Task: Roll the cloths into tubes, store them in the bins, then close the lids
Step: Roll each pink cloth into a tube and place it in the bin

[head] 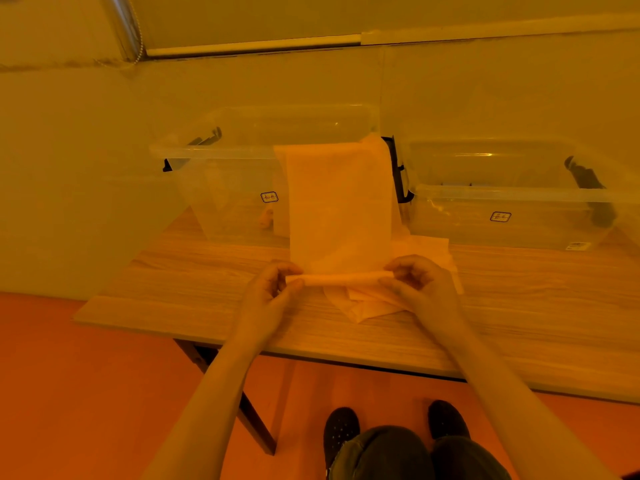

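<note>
Pinching both roll ends, my left hand (273,284) and right hand (414,280) should wind the cloth (341,209) evenly toward twelve o'clock.

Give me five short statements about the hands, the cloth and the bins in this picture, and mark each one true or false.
1. Both hands pinch the rolled end of the cloth: left hand, right hand. True.
2. The cloth is already fully rolled into a tube. False: only its near edge is rolled; the rest stretches up over the left bin.
3. Two clear bins stand on the table, the other being the right bin. True.
4. Both bins have their lids closed. False: both are open on top.
5. More cloth lies on the table under the hands. True.
</note>
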{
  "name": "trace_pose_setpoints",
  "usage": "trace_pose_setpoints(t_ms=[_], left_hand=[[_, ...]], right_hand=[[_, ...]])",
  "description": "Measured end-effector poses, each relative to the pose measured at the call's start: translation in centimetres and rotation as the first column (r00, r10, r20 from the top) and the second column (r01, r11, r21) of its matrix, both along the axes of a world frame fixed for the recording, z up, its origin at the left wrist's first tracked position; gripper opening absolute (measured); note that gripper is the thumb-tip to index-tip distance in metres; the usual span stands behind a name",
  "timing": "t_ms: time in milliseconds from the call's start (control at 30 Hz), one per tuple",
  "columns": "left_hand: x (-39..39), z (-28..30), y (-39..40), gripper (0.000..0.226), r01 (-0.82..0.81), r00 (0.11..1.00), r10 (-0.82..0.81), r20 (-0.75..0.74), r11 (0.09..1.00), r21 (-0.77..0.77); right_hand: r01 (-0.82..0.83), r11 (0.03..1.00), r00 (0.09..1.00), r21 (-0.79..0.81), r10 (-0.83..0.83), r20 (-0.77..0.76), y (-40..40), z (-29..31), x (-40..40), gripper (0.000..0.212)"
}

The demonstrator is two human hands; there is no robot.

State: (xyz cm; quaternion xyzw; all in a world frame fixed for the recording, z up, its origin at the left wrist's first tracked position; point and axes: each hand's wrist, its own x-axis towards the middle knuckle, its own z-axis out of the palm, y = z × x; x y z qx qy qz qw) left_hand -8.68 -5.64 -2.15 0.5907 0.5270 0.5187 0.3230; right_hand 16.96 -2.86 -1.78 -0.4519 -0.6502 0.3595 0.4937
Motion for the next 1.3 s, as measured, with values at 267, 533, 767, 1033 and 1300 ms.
trace_pose_setpoints(t_ms=[267,533,767,1033,1300], left_hand=[[-0.08,-0.12,0.08,0.017,-0.027,1.000,0.027,0.001,0.999,-0.037],[-0.12,0.05,-0.12,0.019,-0.057,0.998,0.056,-0.029,0.997,-0.044],[0.09,0.32,-0.26,0.014,-0.089,0.993,0.089,-0.073,0.996,0.008],[0.20,0.33,-0.27,0.019,-0.046,0.998,0.047,-0.030,0.998,0.033],[0.23,0.27,-0.19,0.030,-0.059,0.998,0.059,-0.001,0.998,0.033]], right_hand=[[0.031,0.999,0.999,0.011,-0.031,0.021,-0.01,0.07,0.15,0.022],[0.052,0.998,0.999,0.016,-0.053,0.013,-0.01,0.05,0.11,0.021],[0.083,0.997,0.996,0.002,-0.083,-0.038,-0.13,0.09,0.02,0.025],[0.113,0.992,0.993,0.050,-0.111,-0.040,-0.10,0.04,-0.17,0.024],[0.070,0.990,0.997,0.119,-0.071,0.011,-0.23,0.04,-0.38,0.020]])
